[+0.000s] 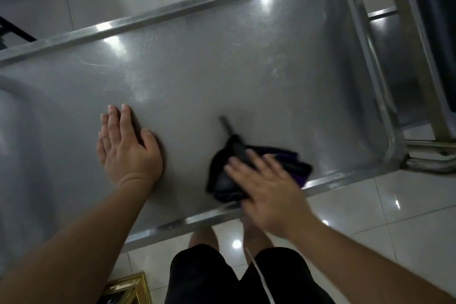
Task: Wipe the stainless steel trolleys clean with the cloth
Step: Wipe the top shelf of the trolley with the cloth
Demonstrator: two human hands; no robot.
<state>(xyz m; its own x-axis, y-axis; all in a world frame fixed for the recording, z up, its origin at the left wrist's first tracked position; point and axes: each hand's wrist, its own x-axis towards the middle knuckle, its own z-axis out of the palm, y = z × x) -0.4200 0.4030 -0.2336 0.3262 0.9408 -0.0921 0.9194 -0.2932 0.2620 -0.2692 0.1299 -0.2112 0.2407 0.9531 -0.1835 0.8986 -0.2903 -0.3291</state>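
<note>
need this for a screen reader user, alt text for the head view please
Seen from above, a person's right hand presses a dark cloth flat on a stainless steel trolley top near its front rim, while the left hand rests flat on the steel beside it.

Bare trolley top (222,69) lies open beyond the cloth (249,170); raised rim (365,39) bounds it.

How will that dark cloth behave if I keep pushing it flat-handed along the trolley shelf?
The dark cloth lies bunched in soft folds under the right hand, so it is probably floppy and may bunch further rather than slide evenly. The trolley shelf looks smooth and glossy, so the cloth should glide easily. It looks light.
</note>
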